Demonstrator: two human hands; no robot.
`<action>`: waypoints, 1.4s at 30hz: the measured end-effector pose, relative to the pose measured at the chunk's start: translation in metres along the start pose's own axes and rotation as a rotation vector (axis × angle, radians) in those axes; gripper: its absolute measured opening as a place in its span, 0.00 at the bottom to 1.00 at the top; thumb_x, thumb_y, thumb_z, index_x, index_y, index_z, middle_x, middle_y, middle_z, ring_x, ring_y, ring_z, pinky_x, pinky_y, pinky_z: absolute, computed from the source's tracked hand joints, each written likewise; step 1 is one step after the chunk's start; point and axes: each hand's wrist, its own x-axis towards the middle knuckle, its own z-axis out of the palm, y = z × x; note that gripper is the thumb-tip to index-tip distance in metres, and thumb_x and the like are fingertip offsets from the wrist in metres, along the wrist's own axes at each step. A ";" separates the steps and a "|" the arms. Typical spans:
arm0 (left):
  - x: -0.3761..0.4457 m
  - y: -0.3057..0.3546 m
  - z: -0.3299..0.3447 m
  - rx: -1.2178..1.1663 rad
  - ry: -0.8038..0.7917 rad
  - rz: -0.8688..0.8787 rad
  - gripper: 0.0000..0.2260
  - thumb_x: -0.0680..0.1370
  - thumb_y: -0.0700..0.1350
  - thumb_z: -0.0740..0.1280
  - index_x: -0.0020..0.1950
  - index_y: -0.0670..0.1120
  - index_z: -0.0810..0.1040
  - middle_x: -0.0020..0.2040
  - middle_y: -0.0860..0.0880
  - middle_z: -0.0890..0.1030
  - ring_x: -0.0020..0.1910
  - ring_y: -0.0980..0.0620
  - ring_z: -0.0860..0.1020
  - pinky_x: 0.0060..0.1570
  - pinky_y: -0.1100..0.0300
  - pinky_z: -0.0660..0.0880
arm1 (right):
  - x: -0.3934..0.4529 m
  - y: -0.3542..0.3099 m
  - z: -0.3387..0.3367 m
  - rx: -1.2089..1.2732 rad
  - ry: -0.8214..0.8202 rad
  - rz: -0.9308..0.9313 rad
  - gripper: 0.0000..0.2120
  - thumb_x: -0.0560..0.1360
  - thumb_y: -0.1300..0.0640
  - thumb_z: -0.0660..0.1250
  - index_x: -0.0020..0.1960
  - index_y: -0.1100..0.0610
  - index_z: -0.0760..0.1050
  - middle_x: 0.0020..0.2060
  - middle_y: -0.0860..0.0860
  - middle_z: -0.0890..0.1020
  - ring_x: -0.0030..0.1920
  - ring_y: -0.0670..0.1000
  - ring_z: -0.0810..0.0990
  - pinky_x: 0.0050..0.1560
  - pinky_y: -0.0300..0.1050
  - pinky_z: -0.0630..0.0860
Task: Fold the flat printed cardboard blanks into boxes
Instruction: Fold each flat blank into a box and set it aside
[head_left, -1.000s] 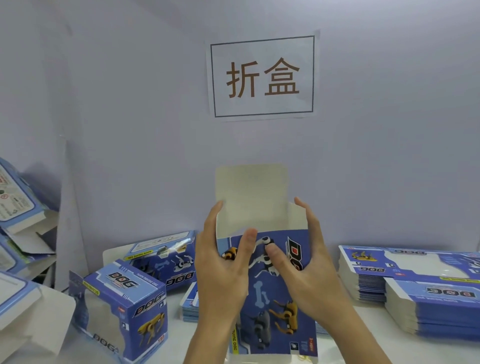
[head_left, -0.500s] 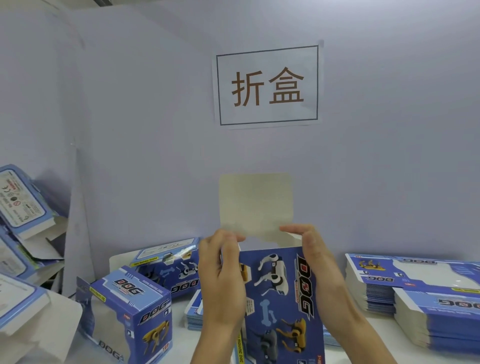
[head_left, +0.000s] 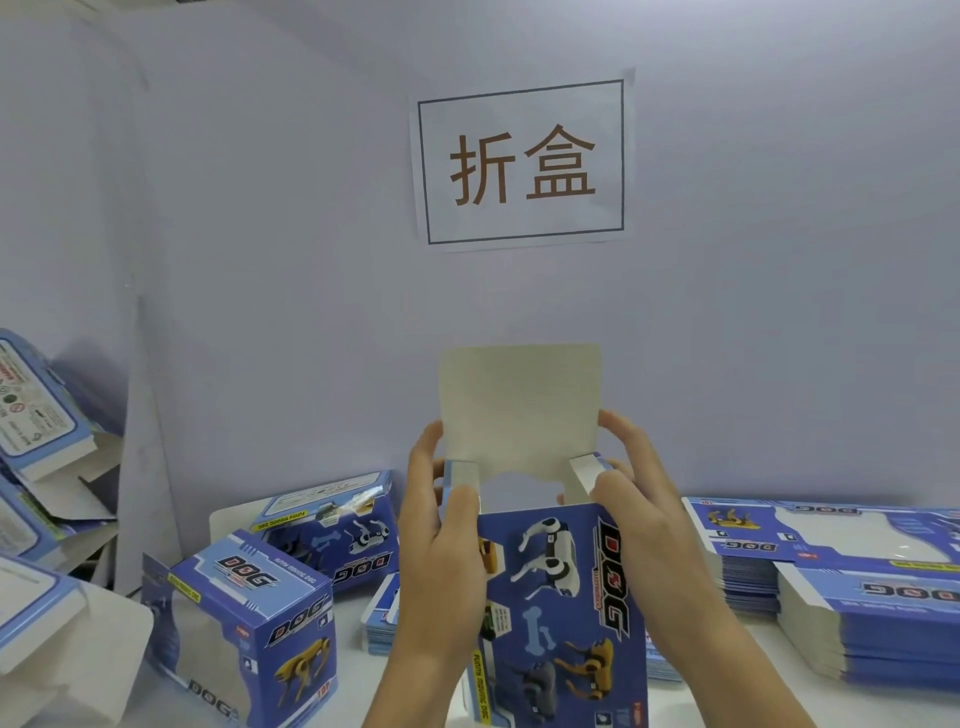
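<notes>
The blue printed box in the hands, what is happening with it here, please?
A person is folding a blue printed cardboard box, held upright in front of a wall. The left hand and right hand grip its top corners, thumbs pressing the small side flaps inward. The plain grey lid flap stands up, not yet closed. Stacks of flat blue blanks wait at right; a finished blue box stands at left.

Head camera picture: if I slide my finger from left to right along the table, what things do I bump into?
Pile of open-flapped boxes → folded DOG box → left hand → box being folded → right hand → stacks of flat blanks.
</notes>
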 end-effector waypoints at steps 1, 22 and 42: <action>0.000 0.001 0.000 0.000 0.011 0.019 0.18 0.84 0.42 0.58 0.62 0.65 0.73 0.49 0.52 0.79 0.38 0.51 0.74 0.34 0.59 0.76 | 0.000 -0.001 0.000 0.022 -0.013 0.005 0.19 0.69 0.47 0.60 0.59 0.34 0.71 0.43 0.56 0.82 0.35 0.58 0.82 0.33 0.49 0.80; 0.003 0.019 -0.008 -0.229 -0.090 -0.056 0.12 0.70 0.41 0.56 0.46 0.43 0.77 0.49 0.46 0.81 0.46 0.38 0.79 0.42 0.45 0.76 | -0.004 0.005 -0.012 0.410 -0.224 0.073 0.13 0.66 0.56 0.59 0.46 0.47 0.78 0.45 0.60 0.82 0.34 0.55 0.83 0.27 0.46 0.78; 0.007 0.017 -0.019 0.151 -0.271 0.068 0.23 0.71 0.64 0.73 0.65 0.67 0.73 0.53 0.52 0.80 0.39 0.38 0.75 0.43 0.59 0.80 | 0.000 -0.009 -0.020 0.060 0.019 -0.100 0.24 0.66 0.34 0.65 0.62 0.26 0.68 0.48 0.39 0.85 0.48 0.47 0.86 0.48 0.47 0.81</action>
